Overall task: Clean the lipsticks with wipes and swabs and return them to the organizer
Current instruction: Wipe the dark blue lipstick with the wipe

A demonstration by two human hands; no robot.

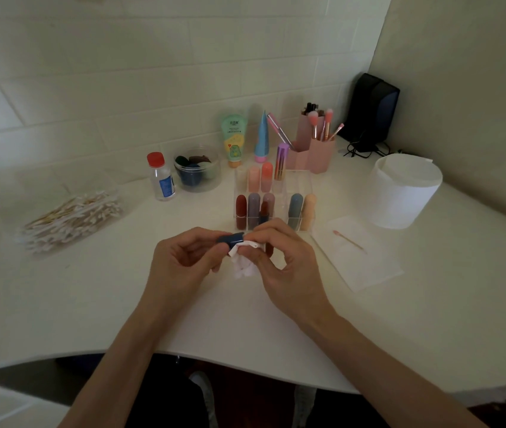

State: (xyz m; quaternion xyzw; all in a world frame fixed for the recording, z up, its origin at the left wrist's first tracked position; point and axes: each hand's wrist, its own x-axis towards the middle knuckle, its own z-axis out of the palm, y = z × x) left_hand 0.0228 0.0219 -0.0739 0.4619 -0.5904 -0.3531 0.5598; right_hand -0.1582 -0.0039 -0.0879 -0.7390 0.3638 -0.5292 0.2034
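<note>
My left hand (183, 257) grips a dark blue lipstick (229, 238), holding it sideways above the table. My right hand (279, 257) pinches a crumpled white wipe (242, 263) against the lipstick's right end. Just behind my hands stands the clear acrylic organizer (305, 180) with several lipsticks upright in its slots: red, grey, mauve, blue and peach in front, pink ones behind. One dark red lipstick (264, 211) stands uncapped just in front of the organizer.
A pile of cotton swabs (69, 220) in a clear bag lies at the left. A used swab (349, 240) rests on a white sheet (365, 267) at the right, near a white wipe roll (403, 193). A bottle (161, 177), sponge jar (197, 169), tubes and pink brush holders (316, 149) line the wall.
</note>
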